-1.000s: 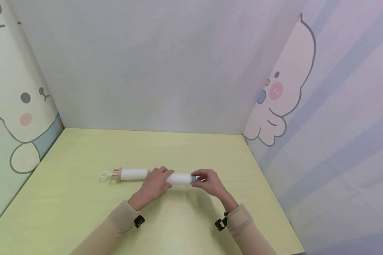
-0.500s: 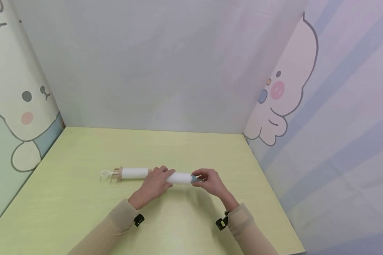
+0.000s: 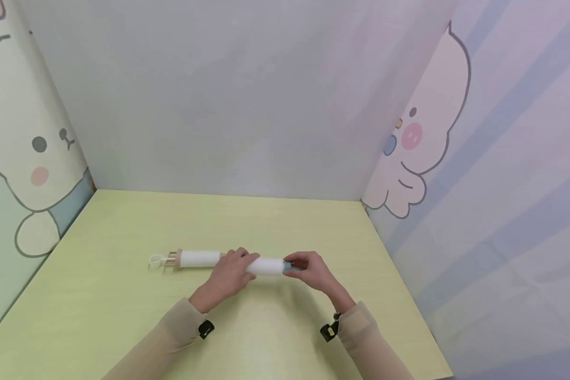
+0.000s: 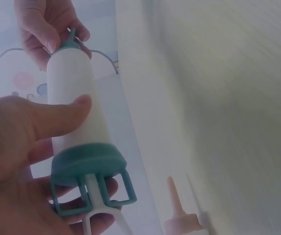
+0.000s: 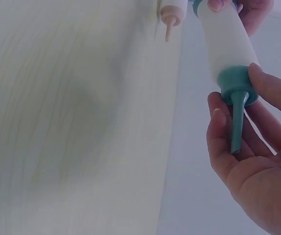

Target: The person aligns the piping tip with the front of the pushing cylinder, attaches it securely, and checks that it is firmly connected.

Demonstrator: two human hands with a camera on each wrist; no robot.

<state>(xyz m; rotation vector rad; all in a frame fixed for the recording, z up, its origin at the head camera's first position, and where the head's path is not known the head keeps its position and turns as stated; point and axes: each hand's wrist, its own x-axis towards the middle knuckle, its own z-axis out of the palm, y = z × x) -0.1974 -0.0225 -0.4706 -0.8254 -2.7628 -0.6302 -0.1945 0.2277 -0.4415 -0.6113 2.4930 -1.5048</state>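
Note:
Held up off the table is a white-barrelled icing syringe [image 3: 267, 266] with teal ends. My left hand [image 3: 229, 277] grips its barrel near the teal plunger end [image 4: 89, 164], the thumb lying along the white tube. At the other end, my right hand [image 3: 313, 271] holds the teal nozzle cap [image 5: 237, 83] between thumb and fingers. The thin teal spout [image 5: 238, 122] points out past the cap, among the right fingers. A second icing syringe [image 3: 200, 258], with beige ends, lies on the table to the left; the left hand partly hides its nozzle end in the head view.
The pale yellow table [image 3: 171, 327] reaches back to a grey cloth wall [image 3: 228, 105]. Cartoon-printed curtains [image 3: 503, 211] close in the right side, and a similar printed panel [image 3: 9, 105] stands at the left.

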